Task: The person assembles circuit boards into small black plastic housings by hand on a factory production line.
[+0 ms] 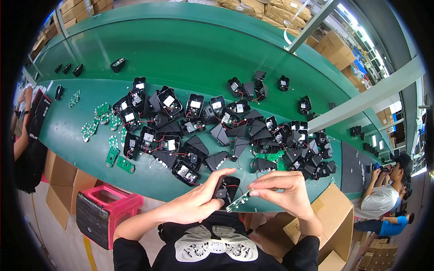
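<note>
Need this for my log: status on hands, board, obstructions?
Left hand grips housing. Right hand pinches board, tilted, by the housing. Housing heap beyond; nothing seen between board and housing.

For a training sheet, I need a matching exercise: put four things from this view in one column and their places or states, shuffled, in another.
Column one
1. Left hand
2. Right hand
3. Stool
4. Dark mat

Column two
A. Toward the right end of the green bench
B. Pinching one end of a green circuit board
C. Pink, with a black panel
D. Around a black housing with red wire

Right pairs: 1-D, 2-B, 3-C, 4-A
</note>
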Motion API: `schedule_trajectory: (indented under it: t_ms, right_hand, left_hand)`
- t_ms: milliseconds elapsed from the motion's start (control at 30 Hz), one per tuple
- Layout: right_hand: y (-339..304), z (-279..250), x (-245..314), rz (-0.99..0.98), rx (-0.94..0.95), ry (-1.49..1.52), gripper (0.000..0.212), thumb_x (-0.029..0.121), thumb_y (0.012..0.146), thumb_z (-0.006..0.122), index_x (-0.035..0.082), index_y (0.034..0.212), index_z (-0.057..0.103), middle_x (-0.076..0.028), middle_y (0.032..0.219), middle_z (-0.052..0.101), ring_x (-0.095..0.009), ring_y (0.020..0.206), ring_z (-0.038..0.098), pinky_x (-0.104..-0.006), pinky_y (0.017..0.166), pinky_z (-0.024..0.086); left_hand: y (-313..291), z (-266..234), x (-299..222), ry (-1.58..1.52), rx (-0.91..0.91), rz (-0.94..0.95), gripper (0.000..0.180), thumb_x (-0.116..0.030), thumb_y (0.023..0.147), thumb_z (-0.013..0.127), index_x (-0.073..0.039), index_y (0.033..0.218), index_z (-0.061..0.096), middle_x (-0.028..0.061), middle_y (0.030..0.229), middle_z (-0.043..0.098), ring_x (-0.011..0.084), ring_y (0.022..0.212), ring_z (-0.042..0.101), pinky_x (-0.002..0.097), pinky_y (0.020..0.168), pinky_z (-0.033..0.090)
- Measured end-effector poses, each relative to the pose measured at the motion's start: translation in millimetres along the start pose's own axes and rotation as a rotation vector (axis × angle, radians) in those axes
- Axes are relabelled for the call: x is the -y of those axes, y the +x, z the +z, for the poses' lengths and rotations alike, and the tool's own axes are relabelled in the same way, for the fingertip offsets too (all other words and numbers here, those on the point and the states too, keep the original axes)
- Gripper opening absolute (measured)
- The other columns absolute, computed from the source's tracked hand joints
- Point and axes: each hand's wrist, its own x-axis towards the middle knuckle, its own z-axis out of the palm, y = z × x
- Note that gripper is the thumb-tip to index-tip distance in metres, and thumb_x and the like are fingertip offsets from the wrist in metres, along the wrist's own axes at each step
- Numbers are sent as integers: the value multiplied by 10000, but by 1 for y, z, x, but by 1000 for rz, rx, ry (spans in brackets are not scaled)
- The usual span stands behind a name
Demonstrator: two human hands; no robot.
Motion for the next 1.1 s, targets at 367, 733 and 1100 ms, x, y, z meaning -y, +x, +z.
schedule_trajectory:
  t_ms: [367, 733, 1100]
  right_hand:
    - [2, 10, -1, -149, -49, -142, 139, 56, 715, 690, 40, 853, 686, -69, 825, 648, -148, 678, 616, -241, 572, 491]
    - [11, 21, 10, -311, -22, -230, 294, 11, 663, 725, 45, 949, 662, -55, 836, 590, -129, 679, 576, -234, 571, 508]
    - [3, 34, -6, 29, -17, 182, 403, 28, 757, 648, 59, 1140, 527, -79, 1077, 488, -130, 861, 541, -230, 606, 530]
  left_hand:
    - [1, -1, -1, 11, 118, 61, 668, -108, 784, 401, -28, 1364, 79, 250, 1341, 260, 327, 1273, 282, 375, 1031, 233]
    - [1, 12, 6, 81, 15, 58, 508, -179, 899, 385, -37, 1319, 137, 237, 1301, 306, 306, 1044, 509, 374, 892, 403]
    - [8, 30, 29, -68, -242, 287, 478, -112, 899, 347, -45, 1328, 147, 186, 1194, 421, 158, 595, 526, 278, 557, 468]
